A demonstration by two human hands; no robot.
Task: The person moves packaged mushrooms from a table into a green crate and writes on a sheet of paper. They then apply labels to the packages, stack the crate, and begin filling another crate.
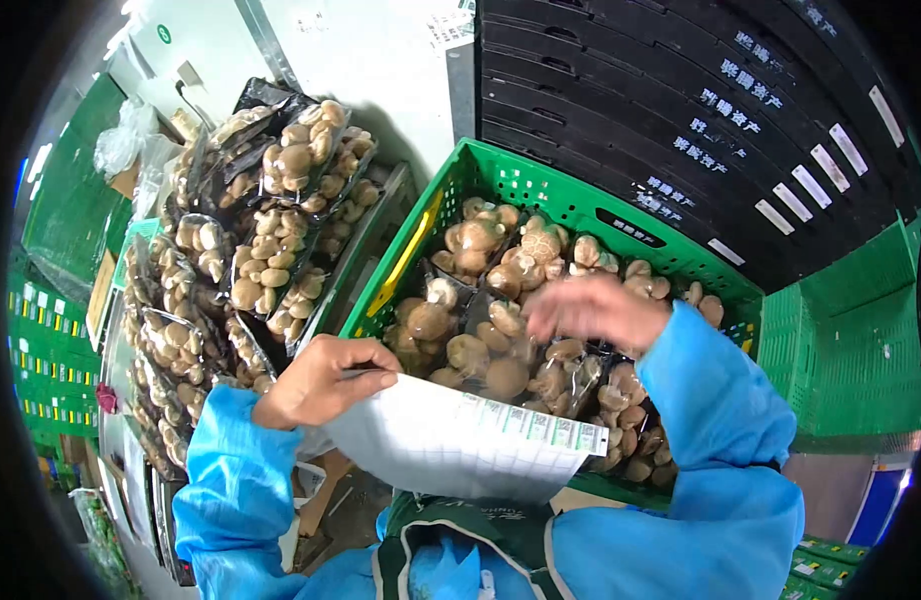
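Observation:
My left hand (331, 382) pinches the upper left corner of a label sheet (431, 440) between thumb and fingers. The sheet is mostly bare white backing, with a row of green-and-white printed labels along its right edge. It hangs in front of my chest and overlaps the near side of a green crate (541, 185). In the crate lie several film-wrapped packs of brown mushrooms (481, 345) on dark trays. My right hand (606, 312) is over these packs, its fingers pointing left and smeared by motion, so I cannot tell whether they hold anything.
On the left, more wrapped mushroom packs (266, 260) are heaped high beside the crate. Black folded crates (621, 100) are stacked behind it. Another green crate (851, 340) stands at the right, and green crates (51, 350) are stacked at the far left.

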